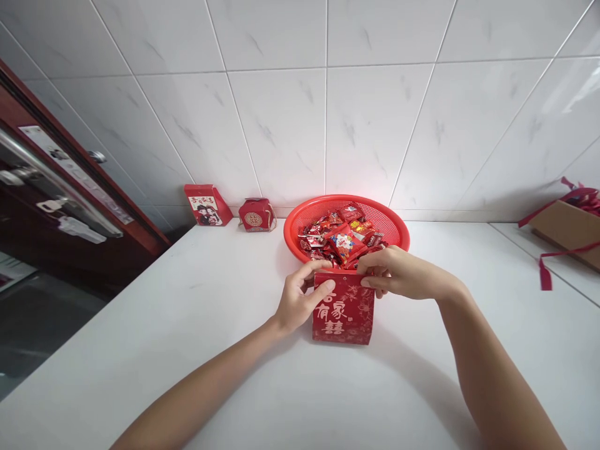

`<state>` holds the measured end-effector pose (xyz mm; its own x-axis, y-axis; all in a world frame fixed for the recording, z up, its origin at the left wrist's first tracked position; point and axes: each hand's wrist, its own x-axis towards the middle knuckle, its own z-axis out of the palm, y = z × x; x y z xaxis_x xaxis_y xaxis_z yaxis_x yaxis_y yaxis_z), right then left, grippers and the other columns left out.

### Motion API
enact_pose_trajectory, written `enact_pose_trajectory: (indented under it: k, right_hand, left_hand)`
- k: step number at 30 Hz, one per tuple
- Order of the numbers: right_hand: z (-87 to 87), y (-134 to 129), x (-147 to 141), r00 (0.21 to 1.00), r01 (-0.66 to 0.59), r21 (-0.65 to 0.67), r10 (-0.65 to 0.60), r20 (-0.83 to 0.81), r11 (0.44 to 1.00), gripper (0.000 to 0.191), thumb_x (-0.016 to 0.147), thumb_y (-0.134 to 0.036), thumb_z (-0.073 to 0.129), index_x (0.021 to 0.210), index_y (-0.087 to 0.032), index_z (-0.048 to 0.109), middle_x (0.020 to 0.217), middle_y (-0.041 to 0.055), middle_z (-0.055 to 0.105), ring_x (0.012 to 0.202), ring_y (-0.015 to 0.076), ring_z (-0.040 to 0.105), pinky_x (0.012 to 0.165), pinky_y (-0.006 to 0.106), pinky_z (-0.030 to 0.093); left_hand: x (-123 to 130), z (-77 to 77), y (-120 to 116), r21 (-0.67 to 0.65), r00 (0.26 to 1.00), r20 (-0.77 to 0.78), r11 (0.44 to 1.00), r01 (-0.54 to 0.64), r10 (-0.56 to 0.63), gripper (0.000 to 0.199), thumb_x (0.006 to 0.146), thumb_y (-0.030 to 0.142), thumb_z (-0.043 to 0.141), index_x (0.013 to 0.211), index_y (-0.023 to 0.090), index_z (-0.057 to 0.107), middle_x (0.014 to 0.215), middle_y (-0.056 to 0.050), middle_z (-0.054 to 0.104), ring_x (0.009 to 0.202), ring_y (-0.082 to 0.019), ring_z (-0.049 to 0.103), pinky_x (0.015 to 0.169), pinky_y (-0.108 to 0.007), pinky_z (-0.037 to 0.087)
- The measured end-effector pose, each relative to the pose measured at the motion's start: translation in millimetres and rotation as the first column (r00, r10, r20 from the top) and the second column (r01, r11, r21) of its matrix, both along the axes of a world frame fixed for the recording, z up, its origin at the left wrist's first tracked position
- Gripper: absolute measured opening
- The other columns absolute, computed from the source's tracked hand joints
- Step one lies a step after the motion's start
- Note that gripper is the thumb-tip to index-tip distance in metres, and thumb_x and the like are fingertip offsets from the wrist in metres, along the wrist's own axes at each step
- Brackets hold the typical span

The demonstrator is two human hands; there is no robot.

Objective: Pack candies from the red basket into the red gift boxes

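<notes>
A red paper gift box (349, 315) with pale Chinese characters and a floral print stands on the white table in front of the basket. My left hand (300, 297) grips its upper left edge, thumb on the front face and fingers behind. At the top right edge, my right hand (398, 272) pinches the box between thumb and fingers. Just behind both hands sits a red plastic basket (398, 228) holding several wrapped candies (344, 240) in red packets. The inside of the box is hidden from this angle.
Against the tiled wall at the back left stand a red box with a couple picture (206, 206) and a small red box with a cord handle (257, 215). A cardboard box (565, 231) with red ribbons is at the right. A dark door (70, 156) with keys borders the left.
</notes>
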<state>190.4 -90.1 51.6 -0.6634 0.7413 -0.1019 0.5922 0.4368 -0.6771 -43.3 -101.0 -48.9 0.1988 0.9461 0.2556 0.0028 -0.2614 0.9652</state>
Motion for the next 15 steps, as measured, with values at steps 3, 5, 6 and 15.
enact_pose_trajectory:
  k: [3,5,6,15]
  right_hand:
    - [-0.5,-0.7,-2.4,1.000,-0.007,0.026,0.006,0.000,1.000,0.018,0.090,-0.018,0.053,0.073,-0.021,0.051,0.069,0.0013,0.065,0.063,0.0170,0.067,0.059,0.029,0.048]
    - [-1.3,-0.3,-2.7,1.000,0.001,0.054,-0.002,0.011,0.999,0.018,0.091,-0.017,0.053,0.073,-0.021,0.051,0.069,0.0013,0.065,0.063,0.0167,0.065,0.060,0.029,0.047]
    - [-1.8,0.2,-2.5,1.000,0.007,0.063,-0.008,0.016,0.998,0.017,0.091,-0.018,0.053,0.074,-0.021,0.052,0.068,0.0011,0.065,0.063,0.0166,0.064,0.060,0.029,0.046]
    - [-5.2,2.0,-5.0,0.999,0.033,0.021,-0.033,0.010,0.999,0.026,0.094,-0.023,0.053,0.069,-0.021,0.047,0.066,-0.0012,0.056,0.058,0.0149,0.063,0.056,0.027,0.045]
  left_hand:
    - [-0.9,1.8,0.9,-0.003,1.000,-0.020,1.000,0.007,-0.007,0.041,0.087,0.055,0.072,0.097,0.015,0.076,0.080,-0.005,0.074,0.071,-0.018,0.066,0.066,-0.028,0.054]
    - [-1.3,3.0,1.2,0.009,0.999,-0.038,1.000,0.003,-0.003,0.043,0.090,0.057,0.069,0.094,0.015,0.077,0.080,-0.005,0.074,0.073,-0.019,0.067,0.068,-0.028,0.054]
    - [-1.3,3.2,1.3,0.013,0.999,-0.041,1.000,0.001,-0.001,0.044,0.090,0.057,0.068,0.095,0.015,0.078,0.081,-0.006,0.075,0.075,-0.019,0.067,0.069,-0.029,0.055]
    - [0.5,-1.6,2.7,0.015,1.000,-0.013,1.000,0.000,0.000,0.044,0.090,0.058,0.068,0.096,0.015,0.076,0.080,-0.005,0.074,0.072,-0.018,0.066,0.068,-0.028,0.054]
